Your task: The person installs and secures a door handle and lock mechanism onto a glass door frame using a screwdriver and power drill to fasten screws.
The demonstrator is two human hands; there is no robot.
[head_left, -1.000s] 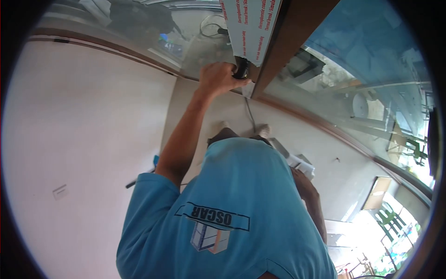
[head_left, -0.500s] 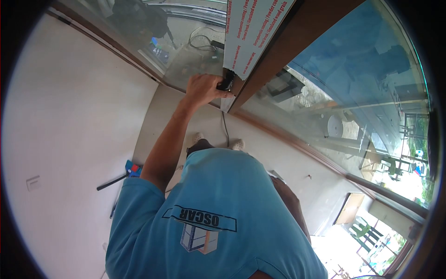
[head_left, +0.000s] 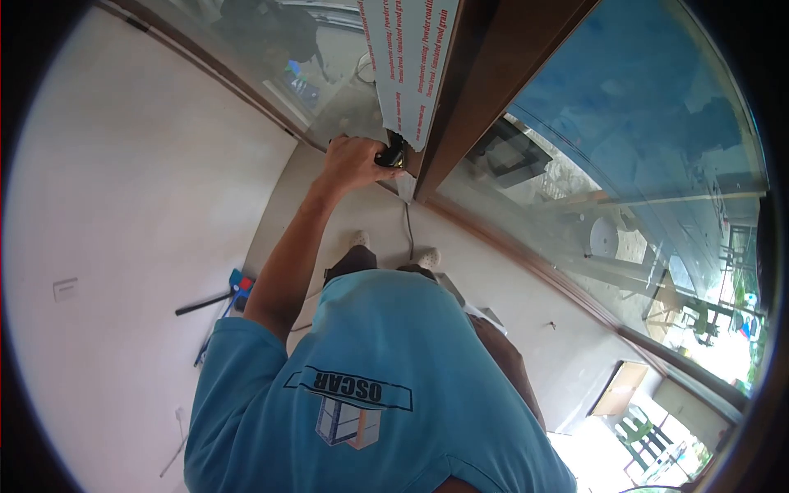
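My left hand (head_left: 355, 163) is raised in front of me at a brown frame post (head_left: 470, 74). Its fingers are closed round a black object (head_left: 393, 154) at the post's edge, whose kind I cannot make out. Just above the hand, whitish protective film (head_left: 411, 66) with red print covers the post and ends in a torn edge. My right arm (head_left: 508, 357) runs down beside my blue shirt (head_left: 386, 329); the hand itself is hidden behind my body.
Glass panes (head_left: 625, 107) stand to the right, with a white wall (head_left: 148, 189) on the left. A cable (head_left: 409, 230) runs down near my shoes (head_left: 429, 258). Blue and red items with a black bar (head_left: 204, 304) lie at left. A grey piece (head_left: 450, 289) shows beside my right leg.
My view has shifted slightly, so the post and film appear farther left. My left hand stays closed on the black object. More of the grey piece by my right leg shows.
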